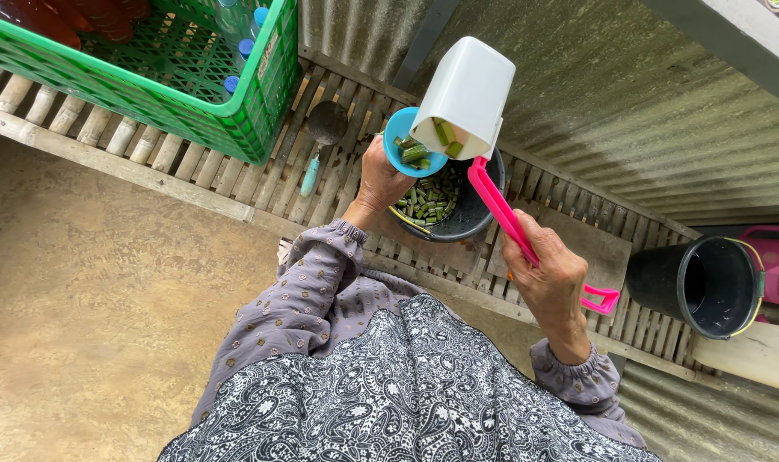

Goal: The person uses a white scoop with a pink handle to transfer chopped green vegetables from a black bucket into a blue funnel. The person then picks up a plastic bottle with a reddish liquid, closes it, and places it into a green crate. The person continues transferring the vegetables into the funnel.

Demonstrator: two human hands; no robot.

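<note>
My right hand [550,275] grips the pink handle of a white scoop [466,92], which is tilted mouth-down, with green cut pieces [445,133] at its lip. My left hand [381,178] holds a small blue bowl [406,158] just under the scoop's mouth; several green pieces lie in it. Both sit above a black basin [475,214] that holds more chopped green pieces [432,201]. The basin rests on a slatted bamboo platform [235,184].
A green plastic crate [184,107] with bottles stands at the upper left on the slats. A dark ladle with a pale blue handle [316,145] lies beside it. A black bucket [701,287] and a pink container [778,265] sit at the right. Corrugated metal wall behind.
</note>
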